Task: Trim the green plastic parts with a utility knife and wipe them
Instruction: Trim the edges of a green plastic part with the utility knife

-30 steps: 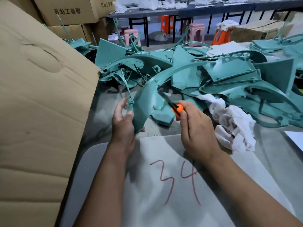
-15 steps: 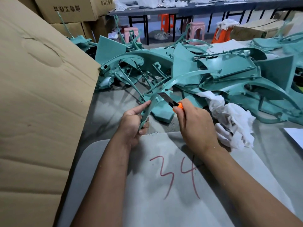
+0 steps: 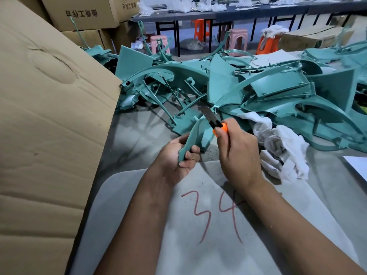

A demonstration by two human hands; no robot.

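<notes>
While my left hand (image 3: 174,157) grips the curved green part (image 3: 193,135), my right hand (image 3: 236,153) clamps the orange utility knife (image 3: 215,121), blade on the part's upper edge.
Near me a grey board (image 3: 198,245) bears a red "34" (image 3: 214,213); printed cardboard boxes (image 3: 79,12) stand far left, characters unreadable to me. Green parts (image 3: 268,92) pile across the grey desk (image 3: 129,139) beside a white cloth (image 3: 284,153); stools (image 3: 237,39) beyond.

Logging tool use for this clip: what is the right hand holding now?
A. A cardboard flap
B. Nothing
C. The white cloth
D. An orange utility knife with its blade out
D: the right hand grips the orange utility knife, blade extended toward the green part held by the left hand; the white cloth lies untouched.
</notes>
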